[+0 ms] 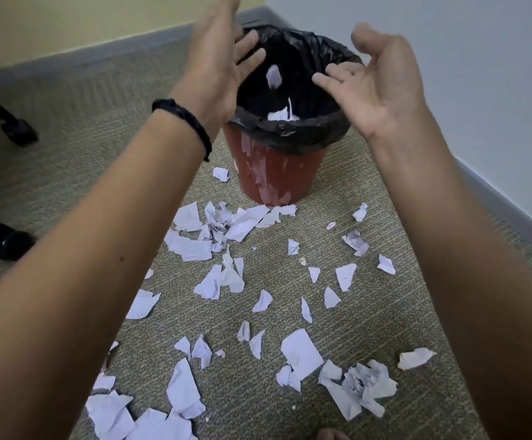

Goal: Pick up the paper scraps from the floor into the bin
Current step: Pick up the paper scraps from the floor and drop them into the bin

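Item 1: round red-brown plastic bin (268,176), upright on the floor at the far centre, streaked with pale marks down its near side. A black plastic liner (306,134) is folded over its rim.

Item 2: left hand (217,58), held above the bin's left rim, fingers straight and spread, holding nothing. A black braided wristband (183,122) sits on its wrist.

Item 3: right hand (379,87), held above the bin's right rim, palm turned inward, fingers loosely bent and apart, holding nothing.

Item 4: one small blurred white scrap (273,76), in the air between the two hands over the bin's mouth. A few white pieces (277,115) lie inside the liner.

Item 5: torn white paper scraps (301,350), many, scattered over the grey-green patterned carpet (385,312) from the bin's foot to the near edge, thickest just left of the bin's base and at near left. Some are crumpled, some flat.

Item 6: two black chair castors (20,131), at far left on the carpet, well apart from the scraps.
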A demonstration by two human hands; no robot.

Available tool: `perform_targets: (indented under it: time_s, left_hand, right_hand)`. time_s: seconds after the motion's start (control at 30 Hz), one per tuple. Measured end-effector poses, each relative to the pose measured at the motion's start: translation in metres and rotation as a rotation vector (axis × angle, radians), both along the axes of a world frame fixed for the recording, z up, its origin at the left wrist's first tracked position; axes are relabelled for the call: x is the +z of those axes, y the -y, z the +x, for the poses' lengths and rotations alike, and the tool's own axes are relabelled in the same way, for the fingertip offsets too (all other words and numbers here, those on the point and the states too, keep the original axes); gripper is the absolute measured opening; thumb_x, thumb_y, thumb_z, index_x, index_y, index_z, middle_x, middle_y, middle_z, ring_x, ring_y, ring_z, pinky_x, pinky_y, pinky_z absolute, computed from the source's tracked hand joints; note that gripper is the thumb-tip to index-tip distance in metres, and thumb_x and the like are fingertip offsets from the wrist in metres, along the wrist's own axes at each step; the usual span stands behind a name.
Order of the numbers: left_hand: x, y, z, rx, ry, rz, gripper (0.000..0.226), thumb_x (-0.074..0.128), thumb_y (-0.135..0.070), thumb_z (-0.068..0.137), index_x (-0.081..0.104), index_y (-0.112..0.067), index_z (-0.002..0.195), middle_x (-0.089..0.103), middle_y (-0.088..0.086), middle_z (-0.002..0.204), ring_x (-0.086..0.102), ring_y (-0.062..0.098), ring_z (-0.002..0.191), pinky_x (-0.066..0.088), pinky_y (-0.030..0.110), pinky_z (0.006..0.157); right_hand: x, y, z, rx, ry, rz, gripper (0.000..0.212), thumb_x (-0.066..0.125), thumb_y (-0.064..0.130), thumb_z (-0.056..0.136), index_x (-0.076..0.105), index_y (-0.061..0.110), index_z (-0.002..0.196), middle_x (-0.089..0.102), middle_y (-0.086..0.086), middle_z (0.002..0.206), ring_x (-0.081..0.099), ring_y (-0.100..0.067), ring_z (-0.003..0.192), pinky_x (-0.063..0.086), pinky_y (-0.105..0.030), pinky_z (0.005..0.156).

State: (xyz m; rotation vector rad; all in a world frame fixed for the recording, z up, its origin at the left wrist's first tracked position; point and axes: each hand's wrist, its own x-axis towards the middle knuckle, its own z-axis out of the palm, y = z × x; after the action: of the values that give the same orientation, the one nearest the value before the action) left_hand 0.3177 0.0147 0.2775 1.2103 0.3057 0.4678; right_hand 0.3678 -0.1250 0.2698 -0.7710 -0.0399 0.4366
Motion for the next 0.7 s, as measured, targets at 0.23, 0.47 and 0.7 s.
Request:
perform_targets:
  time_s: [0.23, 0.47, 0.7]
  left_hand:
    - [-0.111, 0.012, -0.052, 0.026, -0.136, 0.294, 0.026, 0.033, -0.004, 0.1, 0.056, -0.008, 0.11, 0.065, 0.002, 0.087, 0.061, 0.005, 0.067, 0.054, 0.021, 0.065]
    - [-0.276, 0.041, -0.117, -0.619, -0.611, 1.15, 0.042, 0.048, -0.019, 0.096, 0.041, -0.013, 0.137, 0.038, 0.009, 0.143, 0.035, 0.026, 0.133, 0.029, 0.036, 0.111]
    - [-0.309, 0.046, -0.136, -0.829, -0.773, 1.466, 0.054, 0.042, -0.031, 0.098, 0.022, -0.023, 0.148, 0.008, -0.001, 0.159, 0.005, 0.023, 0.146, 0.017, 0.047, 0.116]
  right_hand:
    - [-0.106, 0.054, -0.034, -0.006, 0.166, -0.442, 0.021, 0.044, 0.012, 0.096, 0.054, 0.011, 0.115, 0.059, -0.01, 0.123, 0.06, -0.021, 0.111, 0.053, -0.033, 0.09]
    - [-0.276, 0.115, -0.09, 0.28, 0.413, -1.465, 0.049, 0.059, 0.04, 0.088, 0.049, 0.017, 0.13, 0.039, -0.011, 0.137, 0.037, -0.027, 0.13, 0.036, -0.038, 0.103]
    - [-0.316, 0.11, -0.117, 0.512, 0.57, -1.671, 0.062, 0.057, 0.046, 0.087, 0.033, 0.029, 0.142, 0.007, -0.013, 0.155, 0.002, -0.033, 0.144, 0.021, -0.053, 0.113]
